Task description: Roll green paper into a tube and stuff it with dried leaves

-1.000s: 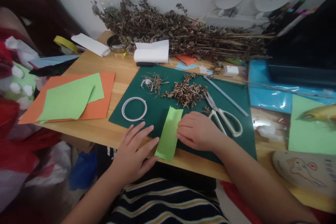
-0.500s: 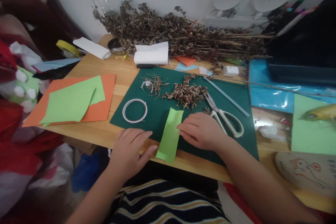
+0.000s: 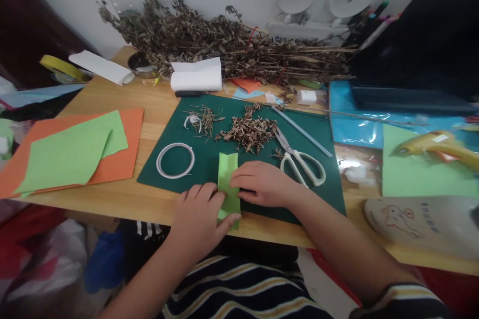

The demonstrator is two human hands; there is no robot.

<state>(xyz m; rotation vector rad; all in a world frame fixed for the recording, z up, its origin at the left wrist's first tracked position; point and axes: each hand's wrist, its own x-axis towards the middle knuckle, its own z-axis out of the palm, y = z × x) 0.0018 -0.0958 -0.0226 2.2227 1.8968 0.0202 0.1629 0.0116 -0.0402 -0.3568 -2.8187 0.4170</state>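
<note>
In the head view, both hands are on the green paper strip point(image 3: 225, 174), which lies lengthwise on the cutting mat point(image 3: 204, 169), its near end reaching onto the wooden desk point(image 3: 153, 109). Left hand point(image 3: 198, 212): fingers bent at the strip's left side, thumb laid across the near end, a gap between them, seemingly to steady it. Right hand point(image 3: 264, 184): half-curled, fingertips at the right edge, probably keeping that side in line. Whether either one truly pinches the paper, I can't tell!

Now the room: tape ring point(image 3: 174, 177) sits to the left, bare mat between it and the strip. Leaf pile point(image 3: 249, 132) lies close beyond the far end, so that way is tight. Scissors point(image 3: 291, 151) crowd the right forearm, and the desk's front edge is right there, leaving little space nearer the body.
</note>
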